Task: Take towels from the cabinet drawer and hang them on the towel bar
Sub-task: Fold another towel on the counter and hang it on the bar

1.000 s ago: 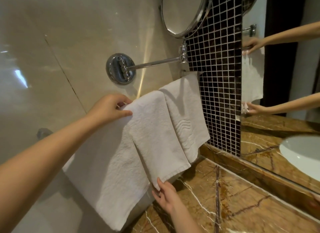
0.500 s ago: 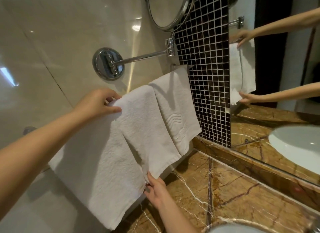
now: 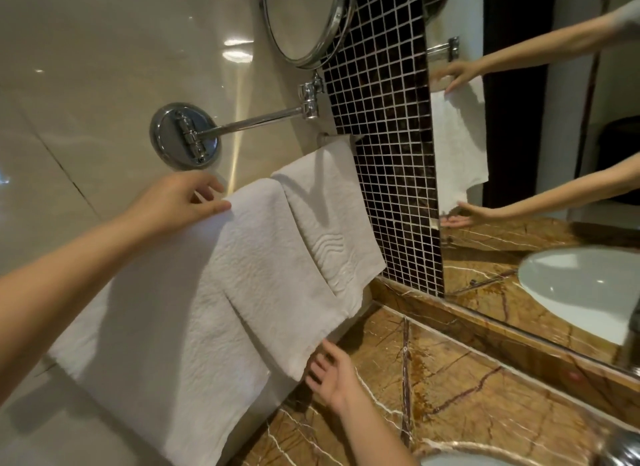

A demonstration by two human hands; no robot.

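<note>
The white towels hang on the towel bar; the left hand pinches one top, the right hand is open below, so tidying them probably comes next.

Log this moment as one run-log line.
left hand: pinches middle towel at top edge | right hand: open, under its lower edge | towel bar: mostly covered

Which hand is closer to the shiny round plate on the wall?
Left. The left hand is just below the round chrome wall plate; the right hand is much lower, rightward.
</note>
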